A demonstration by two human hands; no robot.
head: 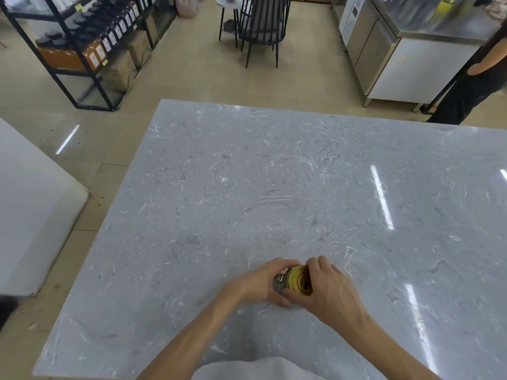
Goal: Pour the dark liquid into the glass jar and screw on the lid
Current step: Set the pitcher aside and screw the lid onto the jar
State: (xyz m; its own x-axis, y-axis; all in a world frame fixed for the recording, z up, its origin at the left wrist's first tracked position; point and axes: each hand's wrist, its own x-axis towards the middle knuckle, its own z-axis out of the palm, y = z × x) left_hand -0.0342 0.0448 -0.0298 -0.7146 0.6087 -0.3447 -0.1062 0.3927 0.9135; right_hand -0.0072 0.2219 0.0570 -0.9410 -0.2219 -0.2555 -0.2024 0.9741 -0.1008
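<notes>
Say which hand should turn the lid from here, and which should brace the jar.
Right. The right hand already sits over the yellow lid, fingers curled round its rim. The left hand wraps the glass jar below the lid, so it is better placed to brace it on the marble table.

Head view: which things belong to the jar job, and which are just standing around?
Job:
glass jar, gripped by the left hand
yellow lid, on the jar under the right hand
marble table, bearing the jar

Background:
shelf of dark bottles
black chair
steel counter
bystander
</notes>
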